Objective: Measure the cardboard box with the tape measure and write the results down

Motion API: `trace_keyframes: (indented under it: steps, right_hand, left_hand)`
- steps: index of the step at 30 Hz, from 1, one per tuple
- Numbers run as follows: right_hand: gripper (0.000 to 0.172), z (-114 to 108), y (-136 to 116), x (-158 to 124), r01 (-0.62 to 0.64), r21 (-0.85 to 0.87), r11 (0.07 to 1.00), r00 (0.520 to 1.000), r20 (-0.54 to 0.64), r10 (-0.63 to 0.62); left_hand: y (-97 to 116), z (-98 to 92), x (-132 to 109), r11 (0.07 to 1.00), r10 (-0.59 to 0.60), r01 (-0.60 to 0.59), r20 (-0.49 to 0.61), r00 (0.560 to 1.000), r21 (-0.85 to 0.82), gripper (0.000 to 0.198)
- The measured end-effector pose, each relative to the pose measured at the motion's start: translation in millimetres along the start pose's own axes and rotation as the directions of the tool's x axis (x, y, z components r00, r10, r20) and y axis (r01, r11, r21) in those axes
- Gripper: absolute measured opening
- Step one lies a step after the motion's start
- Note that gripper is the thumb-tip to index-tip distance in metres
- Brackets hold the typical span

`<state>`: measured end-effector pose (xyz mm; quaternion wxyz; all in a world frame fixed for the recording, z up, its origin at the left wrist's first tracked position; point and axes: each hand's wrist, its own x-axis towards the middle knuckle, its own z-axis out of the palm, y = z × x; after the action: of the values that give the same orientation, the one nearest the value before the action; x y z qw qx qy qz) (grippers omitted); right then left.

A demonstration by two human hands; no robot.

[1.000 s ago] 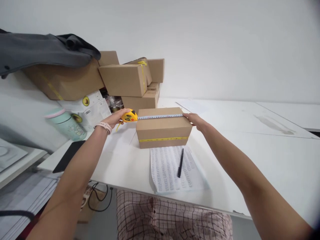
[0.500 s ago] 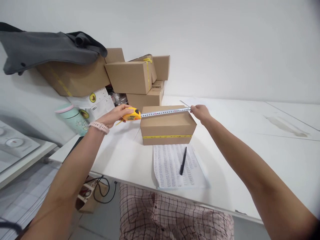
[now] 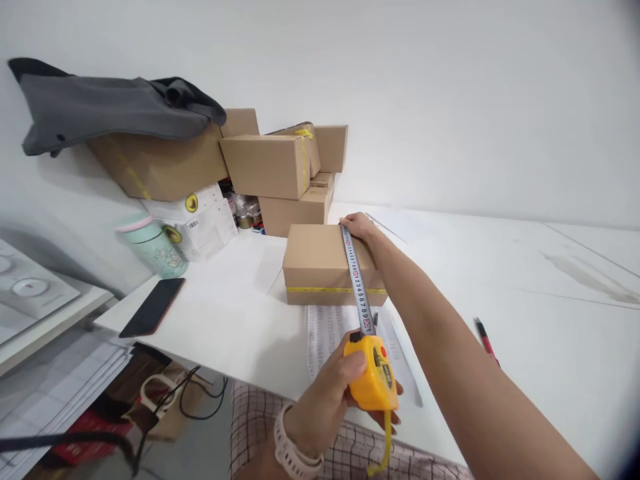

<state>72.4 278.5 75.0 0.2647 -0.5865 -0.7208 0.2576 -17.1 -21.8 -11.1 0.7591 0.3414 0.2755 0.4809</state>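
A yellow tape measure [image 3: 373, 377] is in my left hand [image 3: 327, 387], fingers wrapped round its case near the table's front edge. Its metal blade runs away from me across the top of a closed cardboard box [image 3: 315, 247] with a yellow strip along its front. At the box's far edge, my right hand [image 3: 357, 225] pinches the blade's end. Partly under the box and the tape lies a printed sheet [image 3: 325, 340]. Most of the black pen [image 3: 376, 319] on it is hidden behind the tape and my left hand.
Stacked cardboard boxes [image 3: 267, 163] stand at the back left, beside a grey cloth item [image 3: 115, 107] on another box. A mint tumbler [image 3: 155, 247] and a dark phone [image 3: 153, 307] are on the left. A red-and-black pen [image 3: 486, 340] lies at right.
The tape has turned from lying sideways along the box to running front to back. My left hand has come toward me with the case; my right hand has moved left to the far edge.
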Motion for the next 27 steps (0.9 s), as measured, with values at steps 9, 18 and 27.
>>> trace_keyframes:
  steps: [9, 18, 27]
  right_hand:
    - [0.029, 0.0, 23.9, -19.5, 0.014, 0.222, 0.975, 0.998, 0.063, -0.028]
    - [0.02, 2.1, 16.5, -6.5, 0.02, 0.12, 0.993, 0.998, 0.05, -0.026]
    - [0.051, -24.9, 36.5, -11.4, 0.068, 0.336, 0.939, 0.998, -0.039, -0.059]
  left_hand:
    - [4.1, 16.5, 2.7, 0.995, -0.084, 0.083, -0.006, 0.996, -0.056, 0.062]
    - [30.9, 10.8, 43.3, 0.999, -0.003, 0.008, -0.141, 0.99, 0.035, 0.055]
    - [57.6, -9.9, 31.0, 0.963, 0.207, -0.158, -0.222, 0.953, 0.218, 0.049]
